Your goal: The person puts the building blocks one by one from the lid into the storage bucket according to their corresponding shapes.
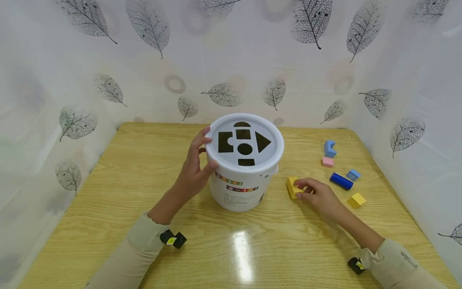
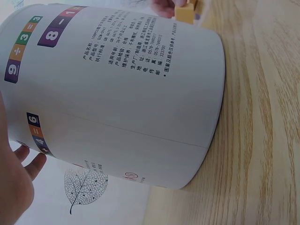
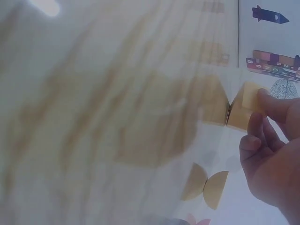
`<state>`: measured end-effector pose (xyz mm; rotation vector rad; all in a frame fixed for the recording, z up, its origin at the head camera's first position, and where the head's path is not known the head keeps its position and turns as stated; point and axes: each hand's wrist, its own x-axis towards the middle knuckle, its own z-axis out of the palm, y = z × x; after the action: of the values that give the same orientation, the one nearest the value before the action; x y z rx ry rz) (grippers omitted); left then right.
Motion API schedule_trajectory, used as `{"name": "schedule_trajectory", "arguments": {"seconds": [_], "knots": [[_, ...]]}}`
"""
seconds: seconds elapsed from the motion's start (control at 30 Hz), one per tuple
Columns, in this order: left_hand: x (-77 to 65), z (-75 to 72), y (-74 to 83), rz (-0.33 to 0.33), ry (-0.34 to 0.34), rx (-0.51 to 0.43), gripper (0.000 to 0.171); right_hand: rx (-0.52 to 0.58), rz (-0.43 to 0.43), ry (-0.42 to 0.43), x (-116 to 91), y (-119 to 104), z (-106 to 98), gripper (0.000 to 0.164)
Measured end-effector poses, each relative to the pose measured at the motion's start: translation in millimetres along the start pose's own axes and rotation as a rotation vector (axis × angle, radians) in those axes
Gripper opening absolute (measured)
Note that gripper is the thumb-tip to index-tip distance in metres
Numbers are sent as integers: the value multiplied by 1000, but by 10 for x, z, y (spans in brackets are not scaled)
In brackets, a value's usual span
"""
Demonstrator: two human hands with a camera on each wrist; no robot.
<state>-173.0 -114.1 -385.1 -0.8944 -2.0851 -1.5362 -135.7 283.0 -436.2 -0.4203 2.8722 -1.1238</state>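
Observation:
A white bucket (image 1: 234, 200) stands upright on the table, its white lid (image 1: 272, 150) cut with several shaped holes. My left hand (image 1: 191, 172) grips it at the upper left, thumb on the near side and fingers curved round the rim. In the left wrist view, printed sums and text cover the bucket's wall (image 2: 117, 108). To the right of the bucket, my right hand (image 1: 319, 196) pinches a yellow block (image 1: 291, 185) between thumb and fingers, low over the table. The right wrist view shows the yellow block (image 3: 240, 110) slanted on one side, partly behind the fingertips.
On the right lie a light blue notched block (image 1: 329, 148), a pink block (image 1: 327, 161), a dark blue cylinder (image 1: 341, 181), a small light blue block (image 1: 353, 174) and another yellow block (image 1: 356, 200). A leaf-patterned curtain (image 1: 231, 64) hangs behind the wooden table (image 1: 151, 160).

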Motion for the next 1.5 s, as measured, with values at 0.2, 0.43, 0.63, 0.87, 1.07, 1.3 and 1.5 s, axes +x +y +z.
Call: {"name": "schedule_trajectory", "arguments": {"seconds": [0.2, 0.43, 0.63, 0.87, 1.07, 1.3, 1.5], "knots": [[1, 0, -1, -3, 0, 0, 78, -3, -49, 35, 8, -5, 16, 24], [-2, 1, 1, -6, -3, 6, 78, 3, -97, 73, 21, -99, -9, 18], [-5, -3, 6, -3, 1, 7, 79, -62, -126, 130, 37, -248, -140, 18], [-12, -4, 0, -2, -2, 15, 79, -15, -90, 172, 67, -537, -399, 20], [-12, -8, -19, 6, 1, 23, 79, -3, -156, 254, 108, -737, -575, 23], [-8, -4, -7, -4, -8, 11, 79, 3, -193, 340, 156, -965, -768, 22], [-2, -2, -5, -4, -12, 13, 79, 16, -281, 351, 237, -1162, -864, 27]]}}
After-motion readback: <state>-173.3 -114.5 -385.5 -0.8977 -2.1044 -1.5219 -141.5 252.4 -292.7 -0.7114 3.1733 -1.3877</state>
